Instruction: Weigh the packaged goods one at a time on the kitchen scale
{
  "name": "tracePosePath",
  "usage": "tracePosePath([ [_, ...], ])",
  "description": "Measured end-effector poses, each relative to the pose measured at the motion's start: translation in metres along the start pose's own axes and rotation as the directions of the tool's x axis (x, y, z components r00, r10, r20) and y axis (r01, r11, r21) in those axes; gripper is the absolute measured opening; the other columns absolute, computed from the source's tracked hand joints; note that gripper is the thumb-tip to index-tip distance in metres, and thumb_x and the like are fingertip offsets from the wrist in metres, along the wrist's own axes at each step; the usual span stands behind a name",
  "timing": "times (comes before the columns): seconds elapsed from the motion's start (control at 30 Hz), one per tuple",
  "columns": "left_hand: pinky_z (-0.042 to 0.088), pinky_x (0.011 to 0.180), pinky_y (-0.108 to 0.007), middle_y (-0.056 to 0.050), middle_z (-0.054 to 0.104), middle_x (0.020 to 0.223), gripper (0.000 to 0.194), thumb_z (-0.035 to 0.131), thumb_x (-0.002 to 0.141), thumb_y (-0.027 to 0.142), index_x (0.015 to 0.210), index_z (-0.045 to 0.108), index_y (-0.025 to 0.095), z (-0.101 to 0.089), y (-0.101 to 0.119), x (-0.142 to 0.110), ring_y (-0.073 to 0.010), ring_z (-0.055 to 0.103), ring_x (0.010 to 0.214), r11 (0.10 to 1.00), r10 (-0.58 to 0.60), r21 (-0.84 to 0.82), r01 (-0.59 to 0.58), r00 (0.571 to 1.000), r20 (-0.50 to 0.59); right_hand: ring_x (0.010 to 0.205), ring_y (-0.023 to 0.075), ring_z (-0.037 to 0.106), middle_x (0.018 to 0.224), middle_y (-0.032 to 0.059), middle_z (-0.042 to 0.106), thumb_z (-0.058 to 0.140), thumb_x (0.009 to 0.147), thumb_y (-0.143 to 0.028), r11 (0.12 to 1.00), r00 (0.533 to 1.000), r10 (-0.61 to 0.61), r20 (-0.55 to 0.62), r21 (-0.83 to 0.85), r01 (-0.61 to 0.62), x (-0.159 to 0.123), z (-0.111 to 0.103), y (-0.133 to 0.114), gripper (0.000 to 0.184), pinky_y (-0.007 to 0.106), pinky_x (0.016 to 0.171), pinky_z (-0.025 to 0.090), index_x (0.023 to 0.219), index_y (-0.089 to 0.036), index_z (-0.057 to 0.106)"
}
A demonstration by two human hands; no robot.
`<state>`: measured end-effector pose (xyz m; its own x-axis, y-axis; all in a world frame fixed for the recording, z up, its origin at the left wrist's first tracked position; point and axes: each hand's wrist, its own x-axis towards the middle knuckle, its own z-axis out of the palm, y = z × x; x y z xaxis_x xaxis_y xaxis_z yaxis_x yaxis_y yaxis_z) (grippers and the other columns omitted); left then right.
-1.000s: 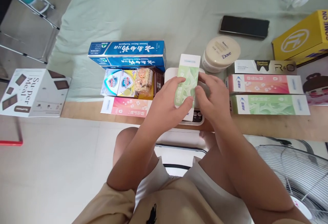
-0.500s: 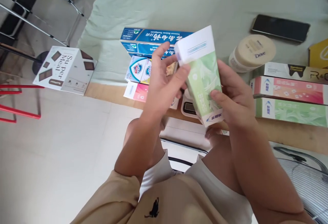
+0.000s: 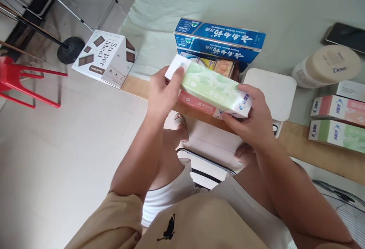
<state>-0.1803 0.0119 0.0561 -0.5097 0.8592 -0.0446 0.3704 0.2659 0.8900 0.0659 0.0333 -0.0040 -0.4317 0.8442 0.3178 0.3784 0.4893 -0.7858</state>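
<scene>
Between my two hands lies a green-and-white toothpaste box (image 3: 212, 83), level and slightly slanted. My left hand (image 3: 164, 93) grips its white end, thumb on top. Around the opposite end, by the blue logo, my right hand (image 3: 251, 114) is closed. Just below and partly covered is a pink toothpaste box (image 3: 196, 102) at the table edge. Behind are two blue toothpaste boxes (image 3: 219, 34), one in front of the other. A small box with a food-like picture (image 3: 224, 67) and a yellow-and-white box (image 3: 209, 63) show in between, mostly hidden.
A white kitchen scale (image 3: 269, 91) sits right of my hands. Farther right are a Dove jar (image 3: 326, 66), a phone (image 3: 348, 38), another pink box (image 3: 339, 108) and a green box (image 3: 336, 133). At left stand a Su-per Meal carton (image 3: 104, 57) and a red stool (image 3: 28, 74).
The green box has swung from steeply tilted to nearly level and come down in front of the blue boxes. My left hand has closed on its end. The view has shifted left.
</scene>
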Motion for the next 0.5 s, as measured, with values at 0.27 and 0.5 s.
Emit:
tracePosePath([
  [0.27, 0.035, 0.066, -0.03, 0.001, 0.052, 0.07, 0.023, 0.06, 0.092, 0.032, 0.072, 0.055, 0.021, -0.025, -0.017, 0.003, -0.0151, 0.047, 0.071, 0.959, -0.039, 0.283, 0.024, 0.998, 0.045, 0.129, 0.0398, 0.064, 0.143, 0.0157, 0.067, 0.071, 0.086, -0.058, 0.932, 0.998, -0.022, 0.058, -0.36, 0.041, 0.01, 0.014, 0.001, 0.068, 0.058, 0.109, 0.049, 0.144, -0.027, 0.055],
  [0.5, 0.033, 0.065, -0.031, 0.001, 0.042, 0.063, 0.044, 0.056, 0.093, 0.044, 0.059, 0.04, 0.021, -0.035, -0.025, 0.006, -0.0145, 0.04, 0.065, 0.949, -0.203, 0.271, 0.158, 0.968, 0.145, 0.13, 0.0428, 0.059, 0.135, 0.0154, 0.07, 0.073, 0.084, -0.059, 0.869, 0.999, 0.01, 0.033, -0.495, 0.007, 0.006, 0.009, -0.008, 0.068, 0.058, 0.105, 0.042, 0.142, -0.026, 0.059],
])
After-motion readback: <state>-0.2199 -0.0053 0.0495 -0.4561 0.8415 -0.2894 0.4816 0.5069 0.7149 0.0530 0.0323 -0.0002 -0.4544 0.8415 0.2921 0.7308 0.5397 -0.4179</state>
